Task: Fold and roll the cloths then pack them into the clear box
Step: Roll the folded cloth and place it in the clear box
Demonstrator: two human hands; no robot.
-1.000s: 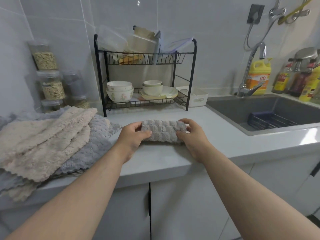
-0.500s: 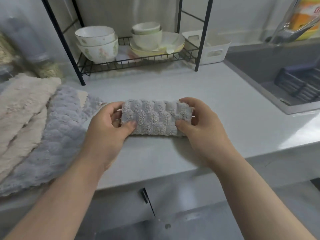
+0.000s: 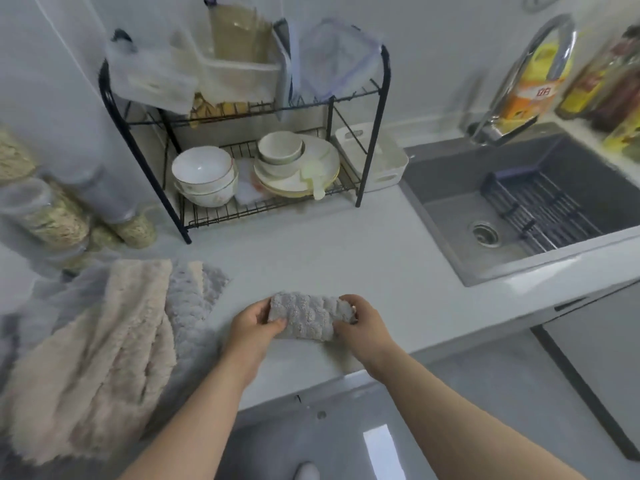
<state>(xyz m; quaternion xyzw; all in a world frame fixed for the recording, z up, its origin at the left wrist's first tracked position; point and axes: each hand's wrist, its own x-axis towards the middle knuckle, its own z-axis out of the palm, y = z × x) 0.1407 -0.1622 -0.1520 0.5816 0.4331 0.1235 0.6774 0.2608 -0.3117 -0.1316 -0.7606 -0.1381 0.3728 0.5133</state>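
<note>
1. The roll (image 3: 306,317) has stayed gripped at both ends. Only the view has lifted, now showing a clear box (image 3: 242,69) at upper centre. Rolling looks finished, and packing is probably next.
2. The left hand (image 3: 251,329) and right hand (image 3: 362,327) each curl round an end of the roll, at lower centre.
3. Unrolled cloths (image 3: 104,341) lie at lower left.

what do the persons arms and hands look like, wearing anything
Nothing is worn that shows. The left arm and right arm have no sleeves all the way to the picture's bottom edge. The left hand and right hand have no gloves, and no watch, bracelet or ring can be seen.
</note>
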